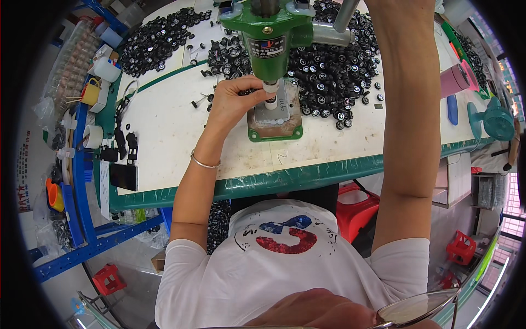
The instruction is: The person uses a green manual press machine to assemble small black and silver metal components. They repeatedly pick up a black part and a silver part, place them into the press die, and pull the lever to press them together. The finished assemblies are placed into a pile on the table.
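A green hand-lever press (269,61) stands at the far middle of the table, on a metal base plate (282,131). My left hand (233,101) reaches in from the left, with thumb and forefinger pinched just under the ram. What they grip is too small and covered to name. A small dark round part (271,100) sits below the fingertips, on a pale post. My right arm stretches up past the press's right side, and its hand lies beyond the top edge. The press lever (345,15) slants up near that arm.
Heaps of small black toy wheels (329,77) surround the press, with another pile (159,41) at far left. A phone (124,176) lies by the table's left edge (112,200). A small green fan (496,120) and pink cup (457,81) stand at right.
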The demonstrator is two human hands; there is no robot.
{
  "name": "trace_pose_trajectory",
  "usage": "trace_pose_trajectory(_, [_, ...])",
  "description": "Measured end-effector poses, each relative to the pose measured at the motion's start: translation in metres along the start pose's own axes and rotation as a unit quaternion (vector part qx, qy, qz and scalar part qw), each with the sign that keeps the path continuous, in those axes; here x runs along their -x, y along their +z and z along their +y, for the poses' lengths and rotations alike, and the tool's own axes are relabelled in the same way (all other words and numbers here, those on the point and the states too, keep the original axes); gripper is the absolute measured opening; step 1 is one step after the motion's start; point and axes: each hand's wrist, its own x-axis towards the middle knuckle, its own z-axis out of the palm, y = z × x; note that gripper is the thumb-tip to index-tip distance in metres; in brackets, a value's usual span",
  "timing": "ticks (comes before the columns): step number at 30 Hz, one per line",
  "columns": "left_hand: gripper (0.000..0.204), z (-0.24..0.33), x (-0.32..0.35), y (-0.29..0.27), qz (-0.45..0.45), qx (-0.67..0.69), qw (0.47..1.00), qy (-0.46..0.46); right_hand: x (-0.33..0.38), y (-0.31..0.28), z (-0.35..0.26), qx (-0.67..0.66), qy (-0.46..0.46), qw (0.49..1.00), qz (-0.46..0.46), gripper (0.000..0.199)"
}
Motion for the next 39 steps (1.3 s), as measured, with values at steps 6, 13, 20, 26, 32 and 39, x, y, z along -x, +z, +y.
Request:
trace_pose_trajectory(6, [0.015,0.000,0.000,0.000,-0.001,-0.004,1.000,-0.007,0.008,-0.001,-0.002,0.000,-0.017,1.000,-0.007,0.030])
trace_pose_trajectory(13, [0.013,-0.006,0.000,0.000,0.003,-0.007,1.000,0.005,0.027,-0.004,-0.017,-0.006,-0.085,0.996,-0.031,0.031])
trace_pose_trajectory(20, [0.028,-0.013,0.003,0.004,0.029,0.016,0.999,0.034,0.053,0.018,-0.030,0.012,-0.149,0.988,0.047,0.031])
trace_pose_trajectory(26, [0.033,-0.016,0.003,0.009,0.038,0.001,0.997,0.071,0.028,0.022,-0.032,0.019,-0.040,0.992,0.117,0.024])
trace_pose_trajectory(32, [0.029,-0.013,0.006,0.006,0.066,0.058,0.994,0.061,-0.027,-0.006,0.028,-0.008,0.157,0.985,0.070,0.016])
trace_pose_trajectory(39, [0.030,-0.033,0.046,-0.071,0.150,0.300,0.939,-0.075,0.000,-0.008,0.041,0.049,0.177,0.980,0.076,0.031])
